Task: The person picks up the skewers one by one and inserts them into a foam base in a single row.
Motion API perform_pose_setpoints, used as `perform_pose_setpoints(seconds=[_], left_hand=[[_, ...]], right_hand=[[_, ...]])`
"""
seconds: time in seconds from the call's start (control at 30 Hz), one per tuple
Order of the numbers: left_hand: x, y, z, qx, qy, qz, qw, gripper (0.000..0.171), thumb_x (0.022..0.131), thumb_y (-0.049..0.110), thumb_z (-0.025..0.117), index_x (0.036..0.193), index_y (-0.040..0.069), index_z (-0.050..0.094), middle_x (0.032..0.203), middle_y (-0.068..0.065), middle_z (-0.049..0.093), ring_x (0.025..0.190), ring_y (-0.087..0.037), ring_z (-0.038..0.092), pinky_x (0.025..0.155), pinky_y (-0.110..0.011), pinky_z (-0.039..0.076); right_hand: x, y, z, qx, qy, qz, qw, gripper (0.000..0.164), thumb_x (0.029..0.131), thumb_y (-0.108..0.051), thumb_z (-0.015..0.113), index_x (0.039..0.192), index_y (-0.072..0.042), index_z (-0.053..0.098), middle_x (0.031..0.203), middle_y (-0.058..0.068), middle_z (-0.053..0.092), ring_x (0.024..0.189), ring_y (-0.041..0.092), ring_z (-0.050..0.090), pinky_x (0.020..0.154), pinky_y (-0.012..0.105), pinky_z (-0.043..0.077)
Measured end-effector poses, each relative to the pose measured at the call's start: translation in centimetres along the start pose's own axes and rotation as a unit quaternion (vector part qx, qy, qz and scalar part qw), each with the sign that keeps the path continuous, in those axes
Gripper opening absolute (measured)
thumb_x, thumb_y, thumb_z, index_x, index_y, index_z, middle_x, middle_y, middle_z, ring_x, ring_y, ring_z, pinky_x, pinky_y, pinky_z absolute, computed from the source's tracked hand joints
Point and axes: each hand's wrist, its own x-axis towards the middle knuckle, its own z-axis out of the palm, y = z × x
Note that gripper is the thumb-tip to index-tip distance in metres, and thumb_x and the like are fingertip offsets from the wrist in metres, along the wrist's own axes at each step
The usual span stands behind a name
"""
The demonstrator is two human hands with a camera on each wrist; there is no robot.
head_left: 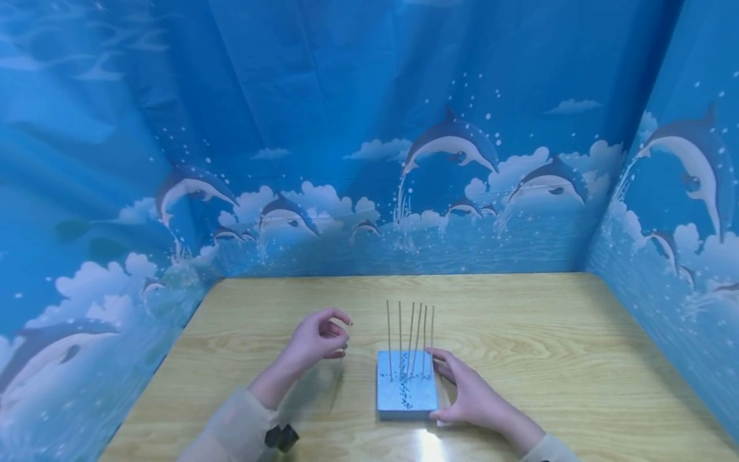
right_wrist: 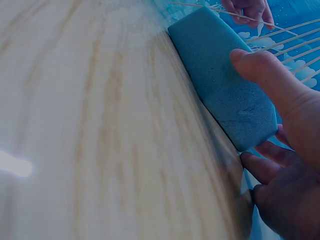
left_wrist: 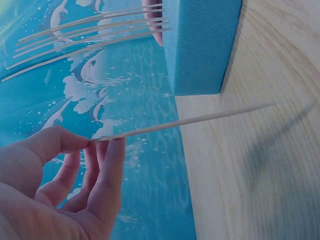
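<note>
My left hand [head_left: 320,337] pinches a thin wooden skewer [left_wrist: 190,120] between thumb and fingertips, left of a light-blue foam block [head_left: 389,401]. In the left wrist view the skewer's pointed end reaches out past the fingers, over the table. Several skewers [head_left: 389,340] stand upright in the block, in a row across it, some leaning slightly. Small dark dots mark the block's top in crossing lines. My right hand [head_left: 470,398] grips the block at its right side, thumb at the near corner and fingers at the far one. The right wrist view shows the thumb on the foam.
The block rests on a wood-grain table [head_left: 548,346]. Blue curtains [head_left: 323,96] printed with dolphins and clouds enclose the table at the back and sides. A small dark object [head_left: 281,438] is at the left sleeve's cuff. Light glares off the table's near edge.
</note>
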Motion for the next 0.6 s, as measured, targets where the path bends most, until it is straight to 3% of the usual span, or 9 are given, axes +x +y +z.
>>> perform_pose_setpoints(seconds=[0.27, 0.6], left_hand=[[-0.1, 0.9, -0.1, -0.035, 0.044, 0.031, 0.9979, 0.028, 0.086, -0.002, 0.067, 0.113, 0.004, 0.063, 0.095, -0.015, 0.068, 0.081, -0.018, 0.067, 0.075, -0.035, 0.064], [-0.7, 1.7, 0.4, -0.072, 0.075, 0.062, 0.9926, 0.027, 0.087, -0.003, 0.067, 0.113, 0.005, 0.063, 0.098, -0.014, 0.067, 0.086, -0.02, 0.068, 0.078, -0.035, 0.063]], right_hand=[[0.1, 0.0, -0.1, -0.002, 0.001, 0.009, 1.0, 0.114, 0.059, -0.028, 0.091, 0.153, -0.009, 0.029, 0.153, 0.02, 0.041, 0.136, 0.034, 0.048, 0.116, 0.053, 0.029], [0.1, -0.1, 0.0, -0.004, 0.001, 0.009, 1.0, 0.115, 0.059, -0.03, 0.091, 0.153, -0.007, 0.029, 0.154, 0.02, 0.04, 0.137, 0.035, 0.048, 0.116, 0.053, 0.027]])
